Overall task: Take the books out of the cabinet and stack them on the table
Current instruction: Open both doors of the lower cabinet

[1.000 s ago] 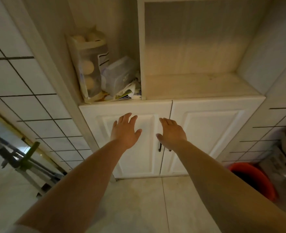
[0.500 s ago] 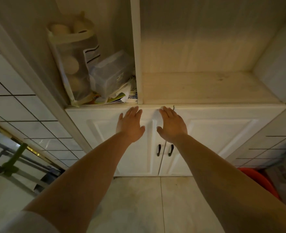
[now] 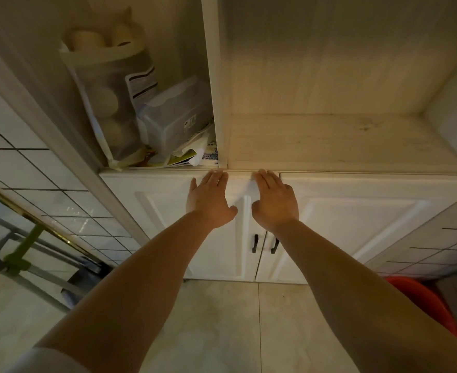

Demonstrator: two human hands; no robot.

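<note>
Reaching up, I see both hands flat on the white cabinet (image 3: 356, 219): left hand (image 3: 211, 203) and right hand (image 3: 274, 203), each grip released, fingertips at the top edge of the closed lower doors. No books visible; doors block whatever is inside. Two black handles (image 3: 254, 243) sit below the wrists. Upper left shelf holds a plastic box (image 3: 173, 119), papers (image 3: 187, 157). Red bucket (image 3: 426, 300) at right.
</note>
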